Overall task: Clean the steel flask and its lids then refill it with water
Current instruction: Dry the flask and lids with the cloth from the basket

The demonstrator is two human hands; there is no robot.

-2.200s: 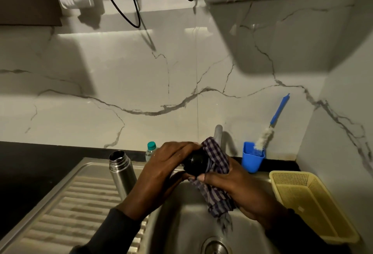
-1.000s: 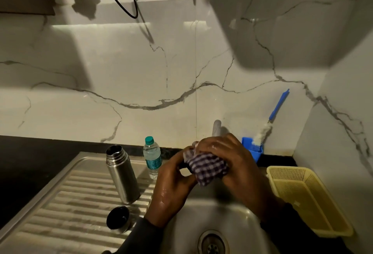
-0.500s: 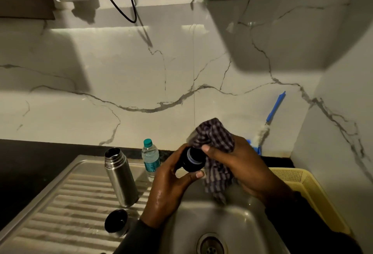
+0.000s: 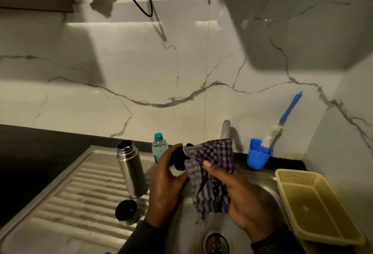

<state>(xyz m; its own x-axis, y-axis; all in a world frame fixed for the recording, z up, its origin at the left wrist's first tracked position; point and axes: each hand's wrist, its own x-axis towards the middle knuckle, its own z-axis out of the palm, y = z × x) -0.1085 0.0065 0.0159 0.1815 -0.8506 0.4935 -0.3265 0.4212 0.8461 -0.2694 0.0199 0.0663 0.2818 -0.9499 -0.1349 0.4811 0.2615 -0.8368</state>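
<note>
The steel flask (image 4: 131,170) stands upright and uncapped on the sink's ribbed drainboard (image 4: 66,203). Its cup lid (image 4: 126,211) lies mouth-up just in front of it. Over the sink basin my left hand (image 4: 168,181) grips the black inner lid (image 4: 178,159). My right hand (image 4: 236,199) holds a checked cloth (image 4: 212,173) pressed against that lid, and the cloth hangs down toward the drain. Most of the lid is covered by cloth and fingers.
A small water bottle (image 4: 159,148) with a teal cap stands behind the flask. The tap (image 4: 226,128) rises behind my hands. A blue cup (image 4: 258,157) with a bottle brush (image 4: 282,122) and a yellow basket (image 4: 316,205) sit at the right.
My hands have dropped slightly and the cloth has slid from above the lid to its right side, now draping down. The flask and cup lid have not moved.
</note>
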